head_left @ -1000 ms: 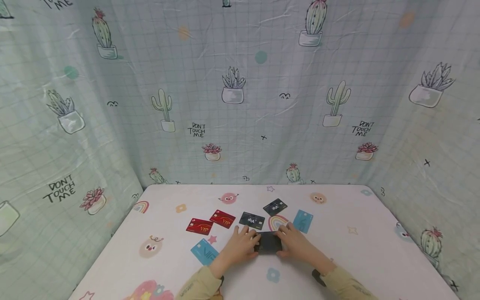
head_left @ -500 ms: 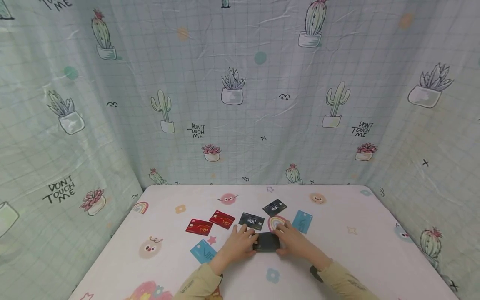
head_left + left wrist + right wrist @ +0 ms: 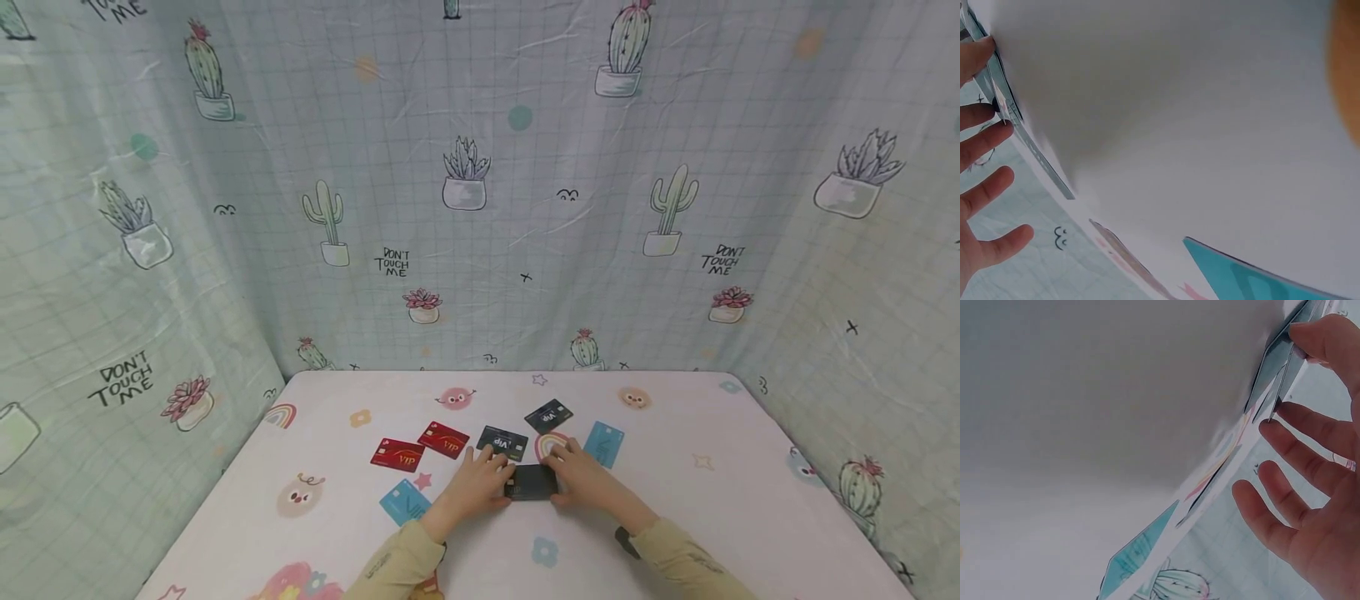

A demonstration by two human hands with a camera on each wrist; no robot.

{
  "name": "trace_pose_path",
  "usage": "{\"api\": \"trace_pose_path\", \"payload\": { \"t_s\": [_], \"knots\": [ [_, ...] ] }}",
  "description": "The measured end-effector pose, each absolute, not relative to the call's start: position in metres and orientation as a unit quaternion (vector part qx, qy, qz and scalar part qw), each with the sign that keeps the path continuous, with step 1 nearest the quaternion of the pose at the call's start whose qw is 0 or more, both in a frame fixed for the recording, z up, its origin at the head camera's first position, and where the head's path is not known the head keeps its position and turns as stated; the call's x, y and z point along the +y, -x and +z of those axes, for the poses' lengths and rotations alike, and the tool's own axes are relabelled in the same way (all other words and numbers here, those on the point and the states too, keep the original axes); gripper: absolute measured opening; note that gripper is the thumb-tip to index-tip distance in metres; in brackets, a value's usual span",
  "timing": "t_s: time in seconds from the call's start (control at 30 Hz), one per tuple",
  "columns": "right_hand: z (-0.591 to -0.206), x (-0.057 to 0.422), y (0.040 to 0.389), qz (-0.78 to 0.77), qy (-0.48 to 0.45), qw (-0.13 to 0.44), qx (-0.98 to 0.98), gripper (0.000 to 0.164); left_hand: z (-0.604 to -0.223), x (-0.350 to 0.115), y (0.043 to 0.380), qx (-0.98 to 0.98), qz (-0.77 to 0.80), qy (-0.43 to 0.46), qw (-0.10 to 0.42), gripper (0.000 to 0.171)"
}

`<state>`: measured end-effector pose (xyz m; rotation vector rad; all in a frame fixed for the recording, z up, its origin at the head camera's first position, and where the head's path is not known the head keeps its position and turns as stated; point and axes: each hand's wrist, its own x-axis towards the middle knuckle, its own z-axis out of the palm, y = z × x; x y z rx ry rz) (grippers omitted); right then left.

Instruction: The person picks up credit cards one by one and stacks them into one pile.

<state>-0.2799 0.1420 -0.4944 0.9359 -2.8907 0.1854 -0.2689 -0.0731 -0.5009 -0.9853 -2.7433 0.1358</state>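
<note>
In the head view, my left hand [image 3: 474, 486] and right hand [image 3: 588, 482] hold a dark VIP card [image 3: 531, 482] between them, one at each short end. Thumbs lie on the near side and fingers on the far side. From the right wrist view, the card shows as a thin raised edge between the thumb [image 3: 1322, 339] and fingers, with a dark flat piece under it close to the table. The left wrist view has the thumb and two fingers at the card's end, the other fingers spread. Whether more than one card is held, I cannot tell.
Two red VIP cards [image 3: 397, 455] lie left of the hands. Beyond the hands are two black cards [image 3: 502, 442]. One blue card [image 3: 405, 502] is by the left forearm, another blue card [image 3: 603, 444] beyond the right hand. A cactus-print curtain [image 3: 480, 250] surrounds the white patterned table [image 3: 750, 500].
The held dark card looks shorter from near to far edge, as if tilted more. Both hands have shifted slightly with it. The other cards keep their places on the table.
</note>
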Motion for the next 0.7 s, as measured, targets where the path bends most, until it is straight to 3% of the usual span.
{"api": "trace_pose_path", "payload": {
  "t_s": [0.7],
  "knots": [
    [-0.4932,0.1414,0.2887,0.076,-0.292,0.007,-0.953,0.049,-0.5002,-0.0698,0.2756,-0.938,0.057,0.329,0.095,0.051]
  ]
}}
